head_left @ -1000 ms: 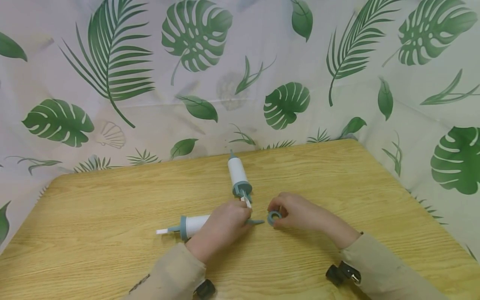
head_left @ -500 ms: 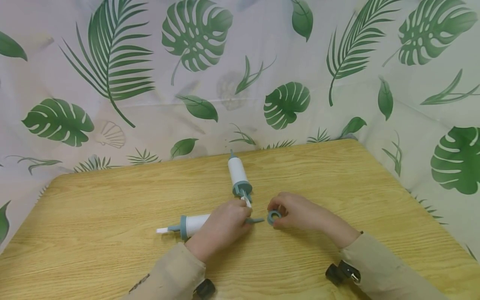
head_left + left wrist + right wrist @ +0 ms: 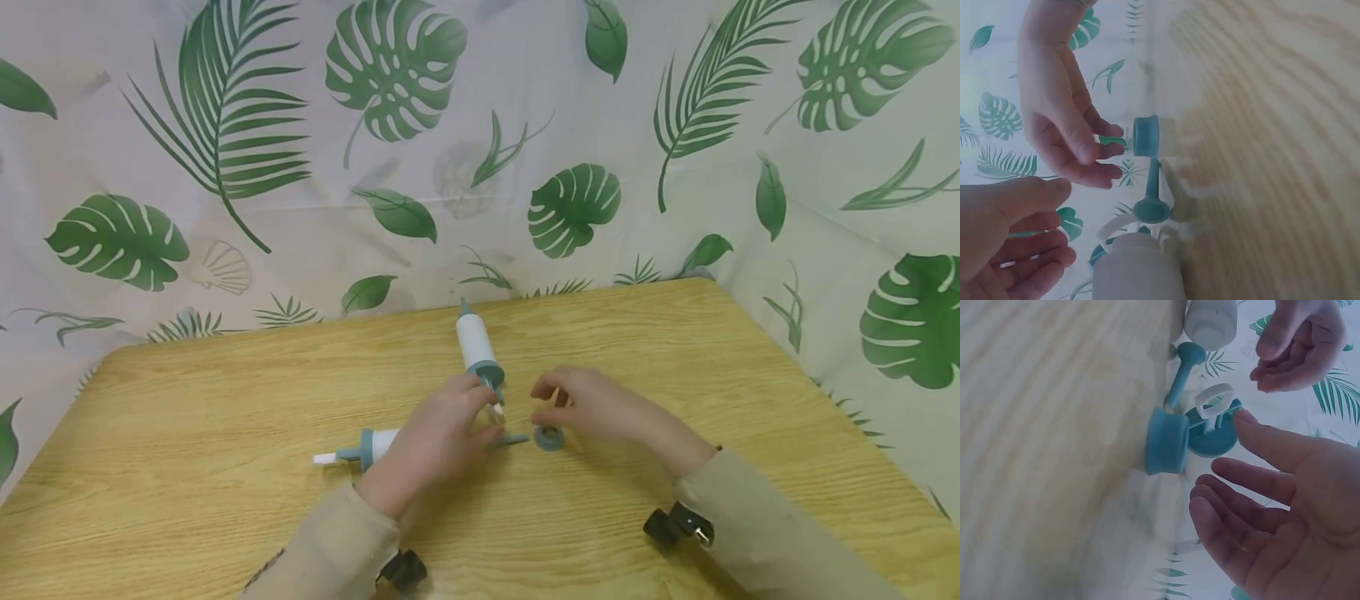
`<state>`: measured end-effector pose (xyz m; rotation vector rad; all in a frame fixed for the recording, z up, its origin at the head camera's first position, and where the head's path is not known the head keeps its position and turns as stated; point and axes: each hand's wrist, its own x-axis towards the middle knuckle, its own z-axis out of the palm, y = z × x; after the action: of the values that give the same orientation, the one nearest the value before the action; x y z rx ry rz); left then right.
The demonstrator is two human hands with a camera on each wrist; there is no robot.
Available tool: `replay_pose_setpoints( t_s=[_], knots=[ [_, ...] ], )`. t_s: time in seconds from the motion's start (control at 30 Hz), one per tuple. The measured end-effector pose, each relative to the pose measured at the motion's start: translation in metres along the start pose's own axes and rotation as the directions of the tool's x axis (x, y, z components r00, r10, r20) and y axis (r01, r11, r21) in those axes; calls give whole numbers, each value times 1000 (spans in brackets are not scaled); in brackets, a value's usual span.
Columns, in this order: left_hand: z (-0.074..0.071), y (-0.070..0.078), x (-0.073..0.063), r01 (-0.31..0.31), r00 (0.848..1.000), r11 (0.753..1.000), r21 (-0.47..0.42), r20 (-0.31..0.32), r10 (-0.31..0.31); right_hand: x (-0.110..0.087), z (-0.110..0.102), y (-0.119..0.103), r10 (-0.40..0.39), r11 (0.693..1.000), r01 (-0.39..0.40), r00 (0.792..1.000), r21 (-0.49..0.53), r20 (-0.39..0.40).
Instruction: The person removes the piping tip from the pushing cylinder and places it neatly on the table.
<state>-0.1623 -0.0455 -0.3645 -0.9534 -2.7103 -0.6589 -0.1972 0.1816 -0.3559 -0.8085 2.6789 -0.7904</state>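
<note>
A white syringe-like tube (image 3: 386,443) with a teal flange lies across the table; its tapered teal nozzle (image 3: 1152,207) sits apart from the barrel's end in the left wrist view. Just off the nozzle's tip stands a teal ring (image 3: 549,438). Farther back lies a second such tube (image 3: 474,340), its white pull loop (image 3: 1214,401) toward me. My left hand (image 3: 431,437) hovers above the near tube with loose fingers, hiding part of it. Fingers parted, my right hand (image 3: 603,404) is over the ring, clear of it in both wrist views.
The wood-grain table (image 3: 225,533) ends at a hanging leaf-print cloth (image 3: 480,208) behind and on the right. The second tube's tip reaches close to the table's back edge. Black wrist cameras hang from both sleeves.
My right hand has let go of the ring and risen a little; the ring stays on the table. My left hand has lifted off the near tube, its fingers loosening.
</note>
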Motion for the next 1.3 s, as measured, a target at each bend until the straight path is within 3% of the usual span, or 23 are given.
replay_pose_setpoints(
  t_s=[0.17, 0.33, 0.47, 0.63, 0.73, 0.93, 1.07, 1.3],
  knots=[
    [-4, -2, 6, 183, 982, 978, -97, -24, -186, 20, -6, -2, -24, 1000, 25, 998, 8, -57],
    [-5, -4, 14, 323, 946, 938, -129, 4, -325, 47, -13, -6, 60, 989, -51, 996, 138, -67],
    [-6, -5, 23, 416, 909, 897, -150, 71, -410, 75, -16, -6, 131, 967, -119, 990, 224, -43],
    [-6, -7, 35, 504, 861, 851, -144, 156, -484, 110, -20, -9, 183, 957, -173, 983, 232, -22],
    [-5, -8, 40, 523, 848, 843, -128, 177, -499, 126, -22, -10, 195, 960, -186, 980, 210, -24],
    [-1, -9, 47, 518, 846, 851, -87, 201, -494, 149, -18, -7, 195, 968, -195, 981, 159, 16],
    [0, -9, 49, 507, 848, 860, -56, 211, -486, 160, -14, -2, 159, 979, -161, 987, 123, 20],
    [4, -12, 51, 471, 867, 882, -37, 207, -454, 169, -8, 1, 131, 990, -131, 991, 50, 5]
  ],
)
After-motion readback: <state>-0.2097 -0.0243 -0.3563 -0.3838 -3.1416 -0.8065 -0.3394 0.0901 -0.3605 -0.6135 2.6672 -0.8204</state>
